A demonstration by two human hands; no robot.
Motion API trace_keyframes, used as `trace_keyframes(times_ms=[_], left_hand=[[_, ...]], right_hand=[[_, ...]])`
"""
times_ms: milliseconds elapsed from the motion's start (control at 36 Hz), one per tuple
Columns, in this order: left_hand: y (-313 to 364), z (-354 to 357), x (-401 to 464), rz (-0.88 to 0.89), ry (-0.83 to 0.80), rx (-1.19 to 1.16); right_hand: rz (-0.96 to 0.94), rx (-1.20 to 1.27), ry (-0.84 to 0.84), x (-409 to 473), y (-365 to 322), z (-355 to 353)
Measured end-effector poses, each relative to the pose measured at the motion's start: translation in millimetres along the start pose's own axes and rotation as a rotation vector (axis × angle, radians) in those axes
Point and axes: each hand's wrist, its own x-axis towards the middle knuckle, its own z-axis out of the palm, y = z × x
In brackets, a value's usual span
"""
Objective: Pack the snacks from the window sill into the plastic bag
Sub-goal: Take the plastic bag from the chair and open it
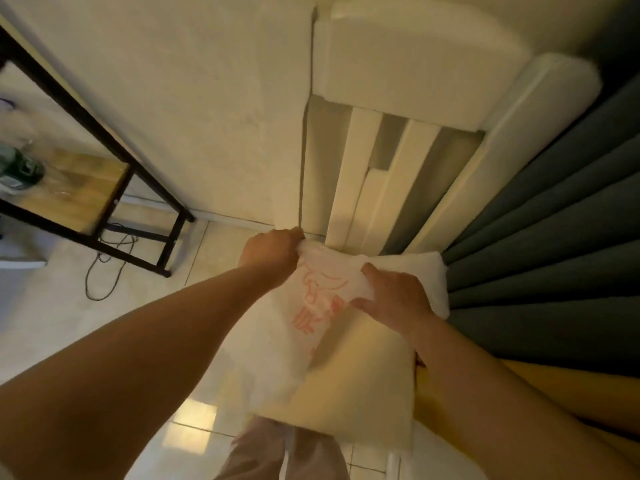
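While I hold the plastic bag (pixel 311 306) at mid-frame, over the pale window sill (pixel 363 393) at lower centre, my right hand (pixel 391 299) pinches one edge of its mouth, nearer me. Just beyond, my left hand (pixel 273 252) clamps the other edge in a fist. I should pull these edges apart evenly until the mouth gapes. Its long axis runs from the mouth above down toward lower centre, mouth pointing away from me. No snacks show.

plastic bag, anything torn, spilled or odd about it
No tear or spill shows. The plastic bag hangs limp, gripped at its top edge by the left hand and the right hand. No snacks are visible in it.
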Motion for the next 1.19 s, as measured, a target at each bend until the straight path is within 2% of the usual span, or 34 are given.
trace_keyframes(times_ms=[56,139,194,222,250,306,333,361,389,417,444,472,528,583,611,639,667,694,750,778,833,944,1028,1111,1167,1194], left_hand=[[3.9,-21.6,-14.9,0.015,0.060,-0.022],[6.7,-42.3,-45.4,0.054,0.073,-0.090],[9.2,-48.1,-64.0,-0.007,0.036,-0.193],[11.0,-49.9,-71.8,-0.083,-0.006,-0.271],[13.2,-52.1,-78.8,-0.164,-0.035,-0.360],[19.7,-56.5,-92.3,-0.295,-0.076,-0.485],[23.0,-56.1,-99.4,-0.310,-0.092,-0.509],[27.8,-57.0,-108.6,-0.287,-0.095,-0.513],[33.7,-54.4,-118.6,-0.237,-0.103,-0.495],[40.7,-52.8,-130.0,-0.150,-0.102,-0.486],[47.2,-48.8,-141.8,-0.049,-0.127,-0.507],[54.2,-46.3,-154.8,0.051,-0.192,-0.582],[61.7,-46.3,-178.8,0.144,-0.468,-0.757],[53.6,-50.3,-191.0,0.090,-0.781,-0.793],[44.6,-52.1,-191.3,0.051,-0.868,-0.777],[36.2,-55.6,-190.4,0.021,-0.878,-0.749],[28.1,-58.0,-187.6,0.001,-0.805,-0.686],[22.7,-62.3,-184.5,0.004,-0.667,-0.564],[16.5,-67.9,-182.2,0.097,-0.314,-0.263],[16.3,-70.3,-185.3,0.176,-0.171,-0.192],[18.5,-70.3,-196.1,0.397,0.017,-0.147],[39.1,-60.1,-224.4,0.890,0.270,0.137],[63.6,-53.1,-250.7,1.110,0.258,0.295],[80.8,-45.7,-276.6,1.186,0.147,0.526],[86.0,-38.9,-297.5,1.160,0.033,0.486],[87.9,-35.5,-310.5,1.148,-0.042,0.385]], right_hand=[[0.006,-0.062,0.112,-4.4,-3.7,-19.0],[0.118,-0.113,0.257,-10.7,-6.7,-50.0],[0.245,-0.093,0.362,-22.0,-14.2,-68.8],[0.331,-0.004,0.424,-29.7,-17.9,-75.6],[0.427,0.152,0.485,-37.5,-22.4,-79.7],[0.682,0.721,0.383,-49.6,-29.3,-78.3],[0.781,1.092,0.250,-49.4,-43.4,-72.9],[0.870,1.401,0.190,-52.8,-55.2,-67.5],[0.941,1.552,0.193,-59.1,-69.7,-64.0],[1.016,1.488,0.367,-63.6,-73.8,-54.9],[1.059,1.250,0.456,-64.0,-79.0,-52.3],[0.986,1.130,0.291,-69.0,-92.3,-56.2],[0.770,1.013,0.008,-80.0,-105.5,-57.2],[0.646,0.911,0.088,-94.6,-99.1,-54.7],[0.617,0.875,0.156,-97.0,-103.4,-51.6],[0.591,0.883,0.211,-106.6,-100.7,-46.9],[0.569,0.888,0.243,-117.8,-103.3,-42.9],[0.551,0.860,0.261,-131.2,-107.5,-39.1],[0.535,0.674,0.283,-164.1,-117.6,-31.0],[0.537,0.630,0.310,-179.3,-122.6,-26.7],[0.528,0.603,0.323,-213.2,-138.2,-23.3],[0.526,0.261,0.268,-277.4,-169.2,-13.4],[0.544,0.167,0.345,-319.8,-187.5,3.5],[0.720,0.114,0.293,-365.1,-191.2,22.9],[0.878,0.044,0.242,-398.0,-188.8,39.4],[0.957,0.020,0.224,-413.3,-188.1,51.0]])
